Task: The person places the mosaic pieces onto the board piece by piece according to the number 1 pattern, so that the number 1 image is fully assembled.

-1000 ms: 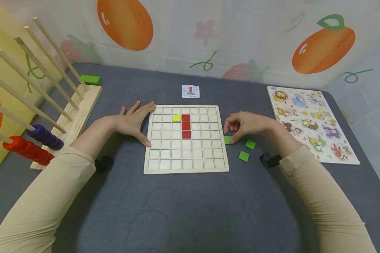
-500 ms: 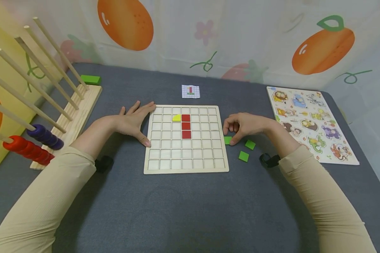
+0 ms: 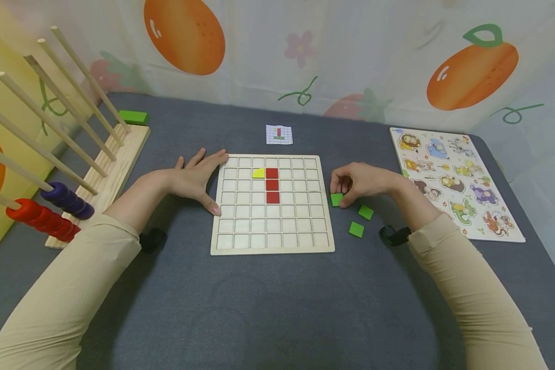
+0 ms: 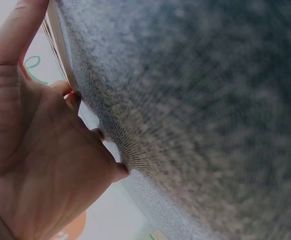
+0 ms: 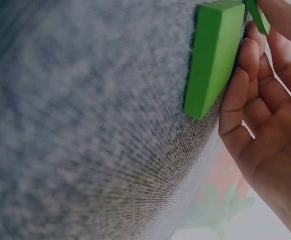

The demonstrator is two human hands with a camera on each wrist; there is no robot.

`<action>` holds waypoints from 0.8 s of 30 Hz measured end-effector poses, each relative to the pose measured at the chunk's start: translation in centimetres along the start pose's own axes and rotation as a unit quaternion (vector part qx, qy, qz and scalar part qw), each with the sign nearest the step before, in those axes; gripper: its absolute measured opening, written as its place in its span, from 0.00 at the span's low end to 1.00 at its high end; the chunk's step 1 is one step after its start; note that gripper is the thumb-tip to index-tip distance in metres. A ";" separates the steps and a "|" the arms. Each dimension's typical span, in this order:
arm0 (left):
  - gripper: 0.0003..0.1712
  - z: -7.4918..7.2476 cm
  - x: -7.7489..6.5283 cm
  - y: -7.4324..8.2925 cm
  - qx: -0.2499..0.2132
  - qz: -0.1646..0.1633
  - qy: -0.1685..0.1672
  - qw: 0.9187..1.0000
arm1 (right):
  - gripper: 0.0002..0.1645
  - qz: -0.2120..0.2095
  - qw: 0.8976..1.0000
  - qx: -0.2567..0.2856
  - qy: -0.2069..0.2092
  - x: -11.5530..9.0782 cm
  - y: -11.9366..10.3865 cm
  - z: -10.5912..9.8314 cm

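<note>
A wooden grid board (image 3: 273, 240) lies flat in the middle of the table. In its cells sit a column of three red square tiles (image 3: 272, 185) and, left of the top one, a yellow tile (image 3: 259, 173) with one slanted or rounded corner. My left hand (image 3: 191, 177) rests spread at the board's left edge, thumb and forefinger touching the frame. Just off the right edge, my right hand (image 3: 364, 180) pinches a green square tile (image 3: 336, 200) between thumb and fingers. Two more green tiles, a nearer one (image 3: 356, 229) and a farther one (image 3: 366, 212), lie beside that hand.
Behind the board is a small printed grid card (image 3: 279, 134). A wooden peg rack (image 3: 128, 154) with red and purple beads stands on the left, a green block (image 3: 134, 117) behind it. An animal puzzle board (image 3: 453, 180) lies at the right.
My right hand has shifted slightly right, and the green tile in its fingers has moved a little away from the board and up in the view. My left hand stays put.
</note>
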State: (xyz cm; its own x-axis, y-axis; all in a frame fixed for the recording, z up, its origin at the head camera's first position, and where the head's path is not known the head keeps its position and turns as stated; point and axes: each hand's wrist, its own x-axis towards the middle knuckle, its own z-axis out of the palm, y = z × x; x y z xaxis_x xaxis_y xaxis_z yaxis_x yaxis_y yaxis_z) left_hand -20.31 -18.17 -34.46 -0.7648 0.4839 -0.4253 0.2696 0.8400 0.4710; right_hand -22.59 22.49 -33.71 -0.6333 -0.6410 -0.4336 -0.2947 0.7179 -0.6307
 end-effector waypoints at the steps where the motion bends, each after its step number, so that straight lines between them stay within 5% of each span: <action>1: 0.80 0.0 0.0 0.0 0.001 0.000 0.000 1.000 | 0.15 -0.003 1.000 0.001 0.002 0.0 0.0 0.0; 9: 0.80 0.0 0.0 0.1 0.001 -0.002 0.001 1.000 | 0.08 -0.001 1.000 0.014 0.016 0.2 0.0 -0.5; 24: 0.80 0.1 0.1 -0.1 -0.003 -0.001 0.000 1.000 | 0.13 -0.042 0.998 0.047 0.021 0.7 -1.9 -0.9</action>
State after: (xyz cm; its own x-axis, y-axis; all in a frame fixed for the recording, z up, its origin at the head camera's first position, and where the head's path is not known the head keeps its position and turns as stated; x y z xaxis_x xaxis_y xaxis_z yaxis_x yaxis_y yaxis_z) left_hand -20.37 -18.16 -34.59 -0.7661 0.4815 -0.4258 0.2645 0.8399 0.4739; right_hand -23.17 20.94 -32.25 -0.6396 -0.6843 -0.3502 -0.2807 0.6320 -0.7223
